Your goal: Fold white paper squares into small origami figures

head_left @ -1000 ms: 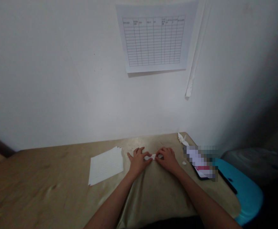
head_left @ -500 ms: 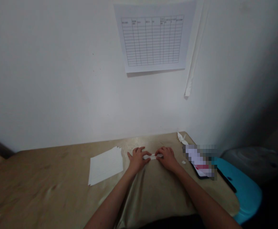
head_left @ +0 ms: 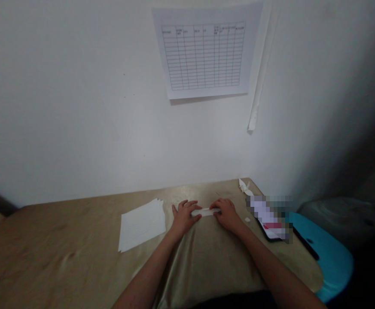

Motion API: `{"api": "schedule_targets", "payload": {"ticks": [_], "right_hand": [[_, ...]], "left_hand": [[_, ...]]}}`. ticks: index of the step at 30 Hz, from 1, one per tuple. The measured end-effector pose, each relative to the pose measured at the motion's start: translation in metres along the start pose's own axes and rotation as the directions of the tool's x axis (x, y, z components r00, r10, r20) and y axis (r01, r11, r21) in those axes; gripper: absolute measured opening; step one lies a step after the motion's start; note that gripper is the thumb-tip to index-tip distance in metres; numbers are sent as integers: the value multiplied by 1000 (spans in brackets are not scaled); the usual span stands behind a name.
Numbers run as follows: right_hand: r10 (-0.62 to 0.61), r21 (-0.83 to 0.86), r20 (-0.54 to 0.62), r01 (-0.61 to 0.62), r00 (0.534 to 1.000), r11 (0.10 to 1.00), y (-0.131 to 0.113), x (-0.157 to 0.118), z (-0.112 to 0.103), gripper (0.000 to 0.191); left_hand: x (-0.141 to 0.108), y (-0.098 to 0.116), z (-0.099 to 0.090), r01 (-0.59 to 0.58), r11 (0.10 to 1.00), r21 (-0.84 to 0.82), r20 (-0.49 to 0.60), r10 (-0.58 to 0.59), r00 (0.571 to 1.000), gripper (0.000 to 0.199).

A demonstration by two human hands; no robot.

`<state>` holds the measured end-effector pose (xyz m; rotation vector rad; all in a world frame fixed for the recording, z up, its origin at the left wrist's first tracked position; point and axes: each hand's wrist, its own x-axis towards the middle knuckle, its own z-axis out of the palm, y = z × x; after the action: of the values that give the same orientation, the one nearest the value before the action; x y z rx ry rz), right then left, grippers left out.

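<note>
While both hands are working low over the worktop [head_left: 77, 244], the small white strip [head_left: 208, 213] is lying between them, flat or nearly so, right in front of the person. Here on one side, the left hand [head_left: 184, 216] is pinching the strip's left end, thumb along the near edge and forefinger along the far one, the other fingers spreading over the worktop. Across from it, the right hand [head_left: 225, 212] is gripping the opposite end, its fingers curling and partly hiding the paper. So how far along are we? The strip is looking narrow and seems to be carrying a lengthwise fold, so some shaping is apparently done, but it is showing no finished form, and how many folds are remaining, I cannot tell. Off to the left, the loose pile of sheets [head_left: 142, 226] is sitting apart from both hands, neither one touching it. Over on the right, a tiny scrap [head_left: 247, 219] is lying near the right hand, a crumpled-looking white piece [head_left: 245, 187] is resting by the far corner, and a dark-edged phone [head_left: 273, 238], partly pixelated, is lying nearer the edge.
</note>
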<state>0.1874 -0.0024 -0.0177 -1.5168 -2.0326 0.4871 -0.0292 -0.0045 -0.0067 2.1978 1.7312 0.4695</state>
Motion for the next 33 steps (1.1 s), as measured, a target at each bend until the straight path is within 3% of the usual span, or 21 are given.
{"api": "schedule_targets", "payload": {"ticks": [6,13,20,25,28,33], "right_hand": [[-160,51,-48,162,986,985,-4,-5,-2,44],[-187,41,-31,189,982,981,-1,-2,3,23],[-137,137,-48,143,989,980,-3,-4,2,14],[-8,280,-121,42,993,959,-2,-3,0,14],[62,386,-160,5,985,923,-1,0,-1,15],[81,467,-150,-2,985,884,-2,1,3,18]], "left_hand": [[-2,1,-3,-60,998,8,-27,60,998,33],[-2,1,0,-172,985,24,-60,173,983,35],[-4,4,0,-207,978,5,-110,206,972,33],[-1,5,5,-96,992,-78,-265,72,962,54],[2,6,9,-57,990,-128,-307,15,951,43],[3,8,14,-140,966,-216,-336,60,940,16]]}}
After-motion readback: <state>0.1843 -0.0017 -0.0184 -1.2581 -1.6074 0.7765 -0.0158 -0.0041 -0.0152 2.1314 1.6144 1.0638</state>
